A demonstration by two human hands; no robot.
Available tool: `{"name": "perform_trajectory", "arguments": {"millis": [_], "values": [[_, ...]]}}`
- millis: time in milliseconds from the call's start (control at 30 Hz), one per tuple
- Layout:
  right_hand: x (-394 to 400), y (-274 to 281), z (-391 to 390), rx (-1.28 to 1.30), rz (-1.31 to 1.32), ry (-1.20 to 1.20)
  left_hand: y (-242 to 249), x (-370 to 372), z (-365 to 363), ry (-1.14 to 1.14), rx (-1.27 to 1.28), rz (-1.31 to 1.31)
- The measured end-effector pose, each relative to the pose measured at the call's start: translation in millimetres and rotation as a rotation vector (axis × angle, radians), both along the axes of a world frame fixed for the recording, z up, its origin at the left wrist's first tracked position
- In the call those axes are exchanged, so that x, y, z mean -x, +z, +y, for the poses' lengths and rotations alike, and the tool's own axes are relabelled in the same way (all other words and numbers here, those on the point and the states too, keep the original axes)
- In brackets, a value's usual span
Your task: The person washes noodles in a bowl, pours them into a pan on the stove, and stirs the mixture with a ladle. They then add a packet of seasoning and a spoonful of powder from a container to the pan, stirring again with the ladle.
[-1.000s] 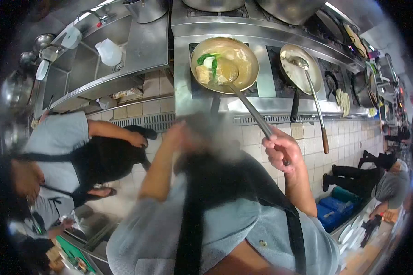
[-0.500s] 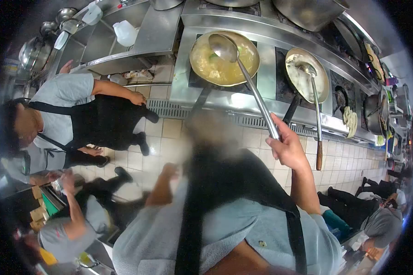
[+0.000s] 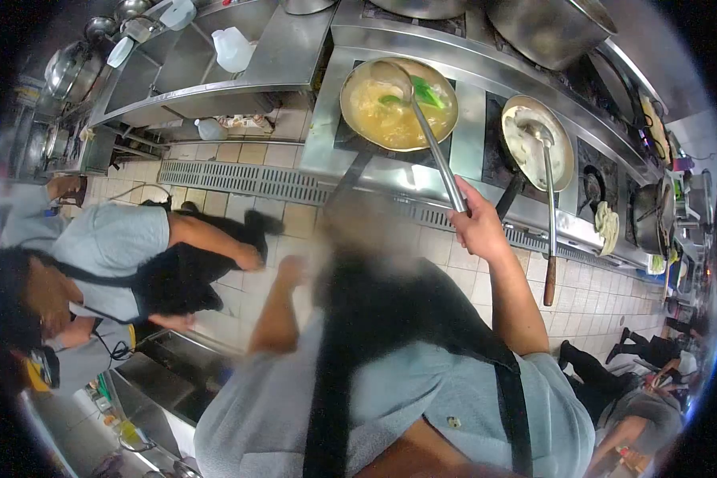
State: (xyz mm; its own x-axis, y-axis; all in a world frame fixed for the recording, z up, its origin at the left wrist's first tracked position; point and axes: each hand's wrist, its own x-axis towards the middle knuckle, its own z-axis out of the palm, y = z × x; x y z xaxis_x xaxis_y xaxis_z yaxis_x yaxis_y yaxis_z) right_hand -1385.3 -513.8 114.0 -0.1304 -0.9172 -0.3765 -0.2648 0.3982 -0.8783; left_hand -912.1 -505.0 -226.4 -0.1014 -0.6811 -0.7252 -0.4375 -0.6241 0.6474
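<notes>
My right hand (image 3: 480, 221) is closed around the end of a long metal ladle (image 3: 430, 139). The ladle's bowl rests in the far part of a wide pan (image 3: 342, 111) on the stove, partly under yellowish bubbling soup (image 3: 374, 119). Bright green leafy vegetables (image 3: 428, 92) float beside the bowl. Below the pan's handle (image 3: 352, 171), my left hand (image 3: 292, 271) hangs apart from it; blur hides how its fingers lie. To the right, a second pan (image 3: 567, 171) holds whitish foamy liquid, with another ladle (image 3: 551, 215) leaning in it, wooden grip outward.
Large pots (image 3: 546, 32) stand along the back. A folded cloth (image 3: 607, 229) hangs at the stove's front edge. On the left are a steel sink counter (image 3: 283, 60) and a white plastic jug (image 3: 233, 49). A co-worker (image 3: 119, 239) stands at left; other people are at lower right.
The ladle's bowl has gone lower into the soup, and more green leaves show. My right hand has shifted slightly left and up. The co-worker at left has moved down and away from the sink.
</notes>
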Motion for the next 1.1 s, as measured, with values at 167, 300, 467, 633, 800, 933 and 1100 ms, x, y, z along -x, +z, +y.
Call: {"name": "perform_trajectory", "arguments": {"millis": [167,300,467,633,800,933,1100], "values": [[7,4,1,-0.098,-0.575,-0.138,37,13,12,0.270,-0.346,-0.010],[5,-7,7,-0.098,-1.015,-0.170,29,12,24,0.265,-0.357,-0.076],[0,-5,13,-0.152,-1.397,-0.225,46,28,16,0.268,-0.338,-0.067],[-3,-5,22,-0.136,-1.555,-0.196,-17,17,10,-0.129,-0.020,-0.154],[-11,-5,31,-0.037,-0.993,-0.114,-19,11,8,-0.033,-0.039,-0.035],[-10,-10,35,-0.005,-0.915,-0.176,-67,-20,10,-0.509,0.184,-0.173],[3,-18,36,0.006,-1.134,-0.229,19,13,-3,0.064,-0.295,0.017]]}}
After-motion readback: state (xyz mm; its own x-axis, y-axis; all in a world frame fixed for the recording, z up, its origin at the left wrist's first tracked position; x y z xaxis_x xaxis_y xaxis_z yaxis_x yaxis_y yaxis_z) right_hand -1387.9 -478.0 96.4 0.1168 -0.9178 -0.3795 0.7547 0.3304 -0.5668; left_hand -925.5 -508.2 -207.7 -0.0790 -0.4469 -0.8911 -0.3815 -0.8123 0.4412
